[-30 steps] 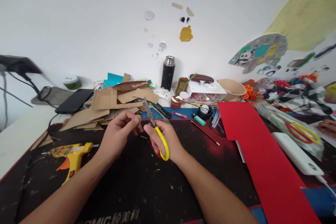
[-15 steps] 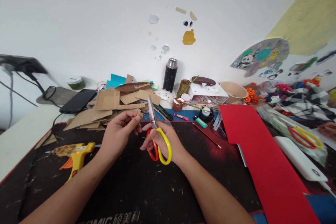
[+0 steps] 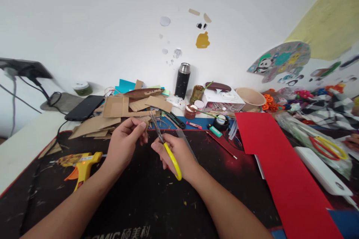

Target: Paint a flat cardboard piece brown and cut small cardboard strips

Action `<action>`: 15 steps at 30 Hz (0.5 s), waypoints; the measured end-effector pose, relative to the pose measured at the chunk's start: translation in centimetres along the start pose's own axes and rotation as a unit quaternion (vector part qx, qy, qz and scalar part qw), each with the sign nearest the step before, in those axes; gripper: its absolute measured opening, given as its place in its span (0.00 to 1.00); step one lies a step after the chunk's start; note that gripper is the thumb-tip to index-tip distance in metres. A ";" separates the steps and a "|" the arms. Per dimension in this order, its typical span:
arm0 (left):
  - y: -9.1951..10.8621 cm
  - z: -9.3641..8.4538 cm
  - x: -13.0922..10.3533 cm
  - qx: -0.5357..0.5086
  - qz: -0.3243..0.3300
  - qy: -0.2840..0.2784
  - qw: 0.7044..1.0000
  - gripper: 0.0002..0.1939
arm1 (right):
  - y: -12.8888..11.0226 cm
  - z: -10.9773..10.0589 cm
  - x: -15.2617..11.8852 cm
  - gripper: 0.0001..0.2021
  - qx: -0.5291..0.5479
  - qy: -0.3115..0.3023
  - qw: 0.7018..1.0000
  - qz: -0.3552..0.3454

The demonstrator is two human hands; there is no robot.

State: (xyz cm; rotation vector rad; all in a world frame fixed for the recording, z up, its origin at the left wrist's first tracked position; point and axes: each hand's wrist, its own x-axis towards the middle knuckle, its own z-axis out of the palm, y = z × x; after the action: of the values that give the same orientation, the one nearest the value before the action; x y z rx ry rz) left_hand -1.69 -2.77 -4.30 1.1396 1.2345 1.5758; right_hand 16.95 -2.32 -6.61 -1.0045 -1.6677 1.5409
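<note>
My left hand [image 3: 125, 142] pinches a small piece of brown cardboard [image 3: 146, 120] between thumb and fingers; much of the piece is hidden by the fingertips. In my right hand [image 3: 179, 152] is a pair of scissors [image 3: 173, 161] with a yellow handle loop showing. The other loop is out of sight behind the fingers. Its metal blades point up and to the left, close to the cardboard piece, and I cannot tell whether they touch it. Both hands are above the dark desk mat [image 3: 134, 198].
Cardboard scraps [image 3: 98, 125] lie heaped behind my left hand. A yellow glue gun [image 3: 84, 164] rests at the left. Red card [image 3: 280, 171] covers the right side, beside a white power bank [image 3: 319, 171]. A black flask [image 3: 182, 82] stands at the wall; a red pencil [image 3: 221, 144] lies nearer.
The scissors have turned in my right hand, so the blades lean further left and the red loop has gone from view. My left hand keeps its pinch with little movement.
</note>
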 end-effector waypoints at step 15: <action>0.6 0.2 -0.4 0.056 -0.007 -0.021 0.998 0.18 | -0.7 0.2 -0.3 0.27 -0.075 0.010 0.997 -0.011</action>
State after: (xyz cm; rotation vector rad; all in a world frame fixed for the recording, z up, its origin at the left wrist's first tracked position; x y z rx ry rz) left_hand -1.47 -3.24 -3.75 1.2253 1.3135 1.4814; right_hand 16.85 -2.67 -5.92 -1.0711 -1.7961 1.4024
